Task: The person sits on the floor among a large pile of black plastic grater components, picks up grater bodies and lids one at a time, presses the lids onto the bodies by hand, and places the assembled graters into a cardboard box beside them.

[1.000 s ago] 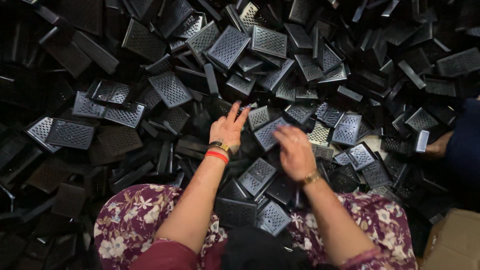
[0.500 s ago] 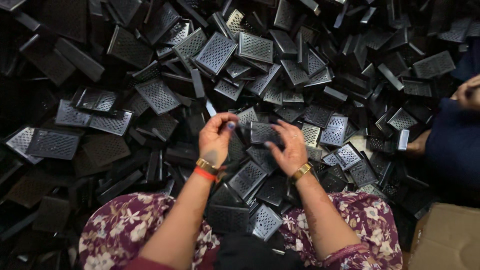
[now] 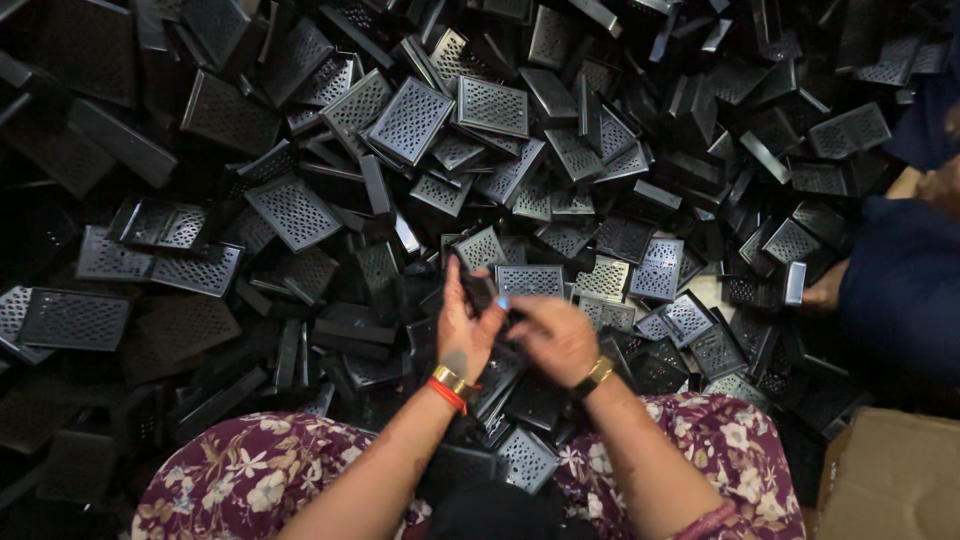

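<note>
Both hands meet over the near middle of the scene, above a deep heap of black perforated metal plates (image 3: pixel 410 120) that fills nearly the whole view. The left hand (image 3: pixel 462 325) stands upright with its fingers curled around a small black perforated metal piece (image 3: pixel 480 292), holding it by its left side. The right hand (image 3: pixel 553 335) is half closed, its fingers bent toward the same piece and touching its right side from just beside the left hand; how firmly it grips cannot be told. The left wrist carries a red bangle and a gold bangle (image 3: pixel 450 388); the right wrist carries a gold watch (image 3: pixel 597 376).

Below the arms, at the near edge, lies the person's purple floral-print clothing (image 3: pixel 250 480). In the near right corner sits a plain brown cardboard box (image 3: pixel 890 475), flat-sided and with no label visible. At the right edge, another person's dark blue sleeve (image 3: pixel 900 290) reaches in, with that person's hand (image 3: pixel 825 293) resting among the plates, well apart from the two working hands.
</note>
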Tool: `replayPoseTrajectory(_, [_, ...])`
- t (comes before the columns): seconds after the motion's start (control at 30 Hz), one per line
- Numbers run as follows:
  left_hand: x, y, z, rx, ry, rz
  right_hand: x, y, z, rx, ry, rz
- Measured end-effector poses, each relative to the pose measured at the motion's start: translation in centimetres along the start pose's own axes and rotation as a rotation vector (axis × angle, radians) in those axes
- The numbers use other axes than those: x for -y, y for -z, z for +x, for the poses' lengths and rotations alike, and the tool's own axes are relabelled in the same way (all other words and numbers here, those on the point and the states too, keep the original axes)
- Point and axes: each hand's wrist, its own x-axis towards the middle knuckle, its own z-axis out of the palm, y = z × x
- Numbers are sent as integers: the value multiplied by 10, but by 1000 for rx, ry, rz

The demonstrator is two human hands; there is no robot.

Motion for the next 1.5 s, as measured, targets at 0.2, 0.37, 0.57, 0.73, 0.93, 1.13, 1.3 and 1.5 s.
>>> replayPoseTrajectory(0.2, [21,3,12,-58,91,-297,-37,21,21,-241,-233,-826])
replayPoseTrajectory(0.37, [4,20,31,-148,349,-647,-34,32,14,-385,-293,-565])
replayPoseTrajectory(0.57, [-20,8,23,36,421,-904,3,17,-8,-537,-715,922])
replayPoseTrajectory(0.73, [-39,-11,4,29,437,-798,30,-14,-15,-253,-571,793])
replayPoseTrajectory(0.93, [-60,5,8,186,477,-883,38,-10,-3,-4,-415,618])
replayPoseTrajectory(1.13, [-56,7,5,296,307,-747,38,-3,-2,-161,-646,947])
replayPoseTrajectory(1.3, [-51,2,-1,231,396,-583,32,3,-3,-57,-556,893])
replayPoseTrajectory(1.5, [-49,1,-4,108,379,-595,42,2,-6,59,-468,837])
